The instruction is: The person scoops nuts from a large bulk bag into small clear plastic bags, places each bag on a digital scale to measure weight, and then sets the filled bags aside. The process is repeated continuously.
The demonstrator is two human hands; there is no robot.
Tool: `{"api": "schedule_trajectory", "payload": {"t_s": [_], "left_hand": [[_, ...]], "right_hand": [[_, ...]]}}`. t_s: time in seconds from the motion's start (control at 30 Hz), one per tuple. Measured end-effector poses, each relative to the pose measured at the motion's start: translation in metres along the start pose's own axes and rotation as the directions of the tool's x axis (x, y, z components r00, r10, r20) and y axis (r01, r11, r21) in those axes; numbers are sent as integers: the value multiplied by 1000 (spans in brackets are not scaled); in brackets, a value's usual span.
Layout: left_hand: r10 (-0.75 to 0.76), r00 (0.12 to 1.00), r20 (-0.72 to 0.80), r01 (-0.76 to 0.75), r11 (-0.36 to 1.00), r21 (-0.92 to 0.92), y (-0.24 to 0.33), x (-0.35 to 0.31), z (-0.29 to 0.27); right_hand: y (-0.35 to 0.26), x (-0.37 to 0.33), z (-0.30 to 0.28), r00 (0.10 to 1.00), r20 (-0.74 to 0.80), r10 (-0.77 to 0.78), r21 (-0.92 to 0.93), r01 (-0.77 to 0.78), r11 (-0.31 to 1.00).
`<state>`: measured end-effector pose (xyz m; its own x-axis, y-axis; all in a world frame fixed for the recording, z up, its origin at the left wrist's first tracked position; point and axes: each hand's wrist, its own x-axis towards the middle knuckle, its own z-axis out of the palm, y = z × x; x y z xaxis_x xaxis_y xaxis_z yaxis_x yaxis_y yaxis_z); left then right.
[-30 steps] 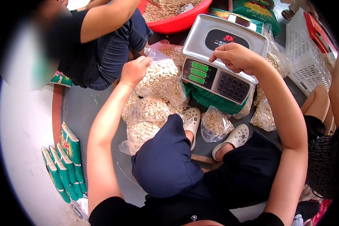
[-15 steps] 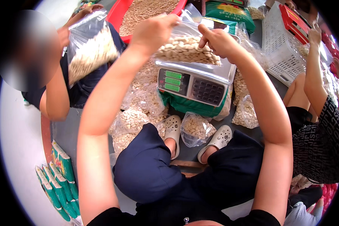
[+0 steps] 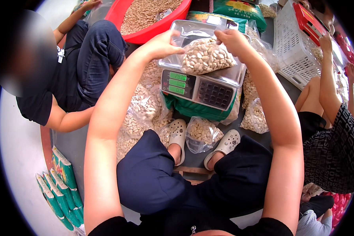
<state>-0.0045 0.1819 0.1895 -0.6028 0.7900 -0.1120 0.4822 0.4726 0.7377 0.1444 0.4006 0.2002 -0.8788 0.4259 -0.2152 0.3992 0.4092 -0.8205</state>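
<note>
A clear plastic bag of pale, flat seeds or beans point(image 3: 208, 58) rests on the metal pan of a digital scale point(image 3: 197, 88). Lit green figures show on the scale's display. At the bag's upper right, my right hand point(image 3: 234, 42) pinches the loose plastic between thumb and fingers. My left hand point(image 3: 163, 45) is beside the bag's left side, fingers and thumb spread, slightly blurred and holding nothing. Under the scale lies a green sack point(image 3: 196, 109).
Filled clear bags point(image 3: 202, 131) lie around my feet. A red tub point(image 3: 155, 29) of seeds stands behind, left of the scale. At right is a white crate point(image 3: 291, 47) with a red device. Green packs point(image 3: 65, 169) stand at lower left; co-workers sit on both sides.
The bag, held above the pan before, now rests on the scale, and the display figures differ. My left hand has let go of it. The left co-worker's filled bag has gone from view.
</note>
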Motion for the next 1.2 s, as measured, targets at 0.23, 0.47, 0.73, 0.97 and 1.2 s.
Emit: {"api": "schedule_trajectory", "payload": {"t_s": [0.23,0.47,0.73,0.97,1.2], "left_hand": [[-29,927,-373,66,994,87,11,22,-23],[-127,942,-310,154,986,64,2,18,-8],[-96,954,-284,116,992,56,1,3,-7],[-44,969,-243,2,985,-171,-3,6,-3],[61,972,-228,-107,974,-199,-3,-34,-1]], "right_hand": [[-5,12,-37,883,-318,-344,-209,289,934],[-18,2,-55,977,-95,-194,-615,95,782],[-107,-15,-18,859,-228,-459,-535,284,796],[-34,70,53,916,-152,-371,-820,93,565],[18,71,111,794,-130,-594,-918,130,374]]}}
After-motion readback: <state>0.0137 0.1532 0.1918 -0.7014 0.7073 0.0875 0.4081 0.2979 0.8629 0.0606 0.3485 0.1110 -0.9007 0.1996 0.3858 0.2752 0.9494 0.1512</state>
